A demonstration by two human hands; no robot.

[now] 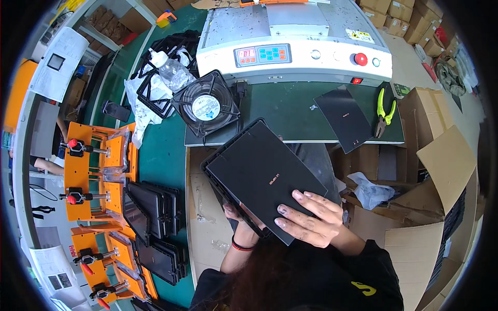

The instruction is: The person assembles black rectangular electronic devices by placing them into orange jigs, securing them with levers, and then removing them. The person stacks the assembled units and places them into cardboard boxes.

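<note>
A flat black rectangular panel (275, 176) with small light print is in front of me, tilted over a black rectangular frame (220, 155). The frame's rim shows along the panel's upper left and lower left sides, and the panel sits shifted toward the lower right. My left hand (232, 211) grips the frame from its lower left side, most of its fingers hidden beneath. Across the panel's lower right corner lie the fingers of my right hand (311, 220), its thumb out of sight. My right hand holds the panel at that edge.
Ahead stands a white machine (295, 57) with a red button. Near it are a cooling fan (206, 103), another black panel (345, 118) and green-handled pliers (385, 111). At left are stacked black frames (155, 207) and orange clamp fixtures (80, 171). Cardboard boxes (415, 249) fill the right.
</note>
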